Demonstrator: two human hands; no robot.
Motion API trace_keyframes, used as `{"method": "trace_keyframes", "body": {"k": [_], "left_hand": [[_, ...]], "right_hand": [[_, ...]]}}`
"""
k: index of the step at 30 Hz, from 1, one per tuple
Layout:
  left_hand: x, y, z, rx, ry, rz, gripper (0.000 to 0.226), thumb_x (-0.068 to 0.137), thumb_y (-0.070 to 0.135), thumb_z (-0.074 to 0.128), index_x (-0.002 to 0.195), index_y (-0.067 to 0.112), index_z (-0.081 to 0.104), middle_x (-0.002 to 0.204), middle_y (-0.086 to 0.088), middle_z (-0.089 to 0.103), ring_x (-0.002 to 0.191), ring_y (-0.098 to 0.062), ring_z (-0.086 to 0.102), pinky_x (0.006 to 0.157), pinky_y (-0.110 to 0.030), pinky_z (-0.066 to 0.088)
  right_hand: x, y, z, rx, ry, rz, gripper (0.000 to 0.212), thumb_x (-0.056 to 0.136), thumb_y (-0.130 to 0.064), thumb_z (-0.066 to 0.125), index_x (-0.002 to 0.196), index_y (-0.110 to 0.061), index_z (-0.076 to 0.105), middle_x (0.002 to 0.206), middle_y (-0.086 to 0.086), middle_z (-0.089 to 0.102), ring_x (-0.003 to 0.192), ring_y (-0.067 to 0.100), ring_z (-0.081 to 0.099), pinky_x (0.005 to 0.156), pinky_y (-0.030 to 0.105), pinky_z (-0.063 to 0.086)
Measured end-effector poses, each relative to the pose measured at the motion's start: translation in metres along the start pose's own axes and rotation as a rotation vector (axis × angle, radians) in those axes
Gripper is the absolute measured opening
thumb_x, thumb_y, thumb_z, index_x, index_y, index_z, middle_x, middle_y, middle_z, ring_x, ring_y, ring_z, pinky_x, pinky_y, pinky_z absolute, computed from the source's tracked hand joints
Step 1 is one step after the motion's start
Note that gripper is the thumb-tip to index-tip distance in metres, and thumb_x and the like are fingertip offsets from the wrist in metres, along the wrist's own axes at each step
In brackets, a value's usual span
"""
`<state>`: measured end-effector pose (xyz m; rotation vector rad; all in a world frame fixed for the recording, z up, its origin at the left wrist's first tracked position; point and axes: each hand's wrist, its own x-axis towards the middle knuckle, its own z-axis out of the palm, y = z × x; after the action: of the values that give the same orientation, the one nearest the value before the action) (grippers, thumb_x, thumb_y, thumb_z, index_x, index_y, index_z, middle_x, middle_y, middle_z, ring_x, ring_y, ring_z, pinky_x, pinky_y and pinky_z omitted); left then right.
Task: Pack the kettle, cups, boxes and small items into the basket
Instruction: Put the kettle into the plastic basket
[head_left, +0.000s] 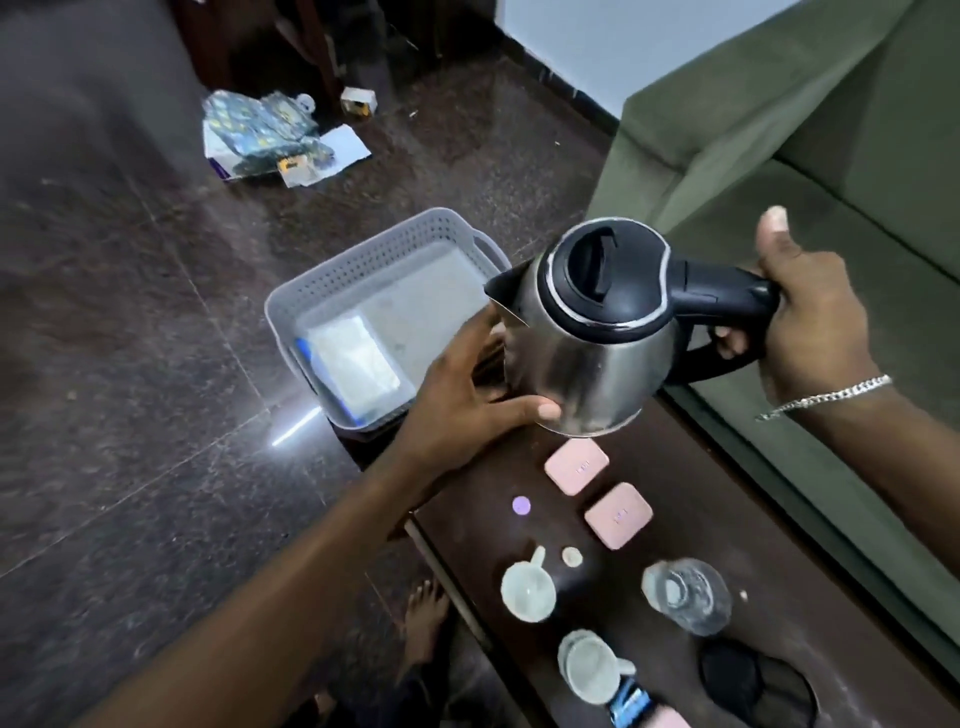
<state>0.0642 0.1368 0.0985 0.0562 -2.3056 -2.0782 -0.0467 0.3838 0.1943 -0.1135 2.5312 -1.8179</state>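
Observation:
A steel kettle (587, 353) with a black lid hangs in the air over the far end of the dark table (670, 467). My right hand (810, 322) grips its black handle. My left hand (467, 400) cups the kettle's lower body from the left. The grey perforated basket (332, 275) sits just beyond, at the table's far end, with a white box (358, 364) lying inside. On the table lie two pink boxes (576, 465) (618, 514), two white cups (527, 590) (592, 667), a clear glass (685, 595) and a small purple disc (521, 505).
A green sofa (831, 130) runs along the right side of the table. The kettle's black base (748, 680) sits at the near right of the table. Papers and packets (270, 135) litter the dark floor beyond. A bare foot (423, 618) shows beside the table.

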Motion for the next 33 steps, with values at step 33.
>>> {"method": "trace_keyframes", "body": {"k": [33], "left_hand": [[0.114,-0.126,-0.165,-0.002,0.088,-0.136,0.103,0.071,0.023,0.095,0.153,0.049,0.038,0.154,0.023,0.047,0.143,-0.012,0.046,0.091,-0.035,0.061]], "right_hand": [[0.142,0.086,0.223,0.18,-0.207,0.128,0.067,0.106,-0.037,0.047,0.048,-0.005,0.051,0.034,0.002,0.046,0.028,0.016,0.042,0.036,0.022,0.031]]}}
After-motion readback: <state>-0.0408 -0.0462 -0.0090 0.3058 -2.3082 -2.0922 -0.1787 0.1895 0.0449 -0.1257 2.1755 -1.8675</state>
